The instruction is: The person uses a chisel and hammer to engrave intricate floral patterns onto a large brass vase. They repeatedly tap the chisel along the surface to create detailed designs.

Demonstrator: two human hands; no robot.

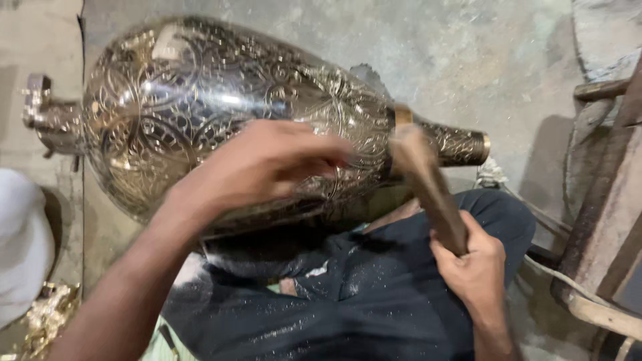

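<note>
Our left hand (257, 164) lies blurred on the large engraved, silvery metal vase (221, 113), which rests sideways over our dark-trousered lap (348, 301); its grip we cannot tell. Our right hand (471, 264) clasps a brown wooden mallet (428, 184) at the vase's neck. A glancing blow could dent the engraving or strike our fingers.

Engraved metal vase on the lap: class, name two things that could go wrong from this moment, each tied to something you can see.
1. The wooden mallet in the right hand swings close to the left hand on the engraved vase; a mistimed blow might hit the fingers.
2. The vase lies tilted across the lap; it may roll off.
</note>
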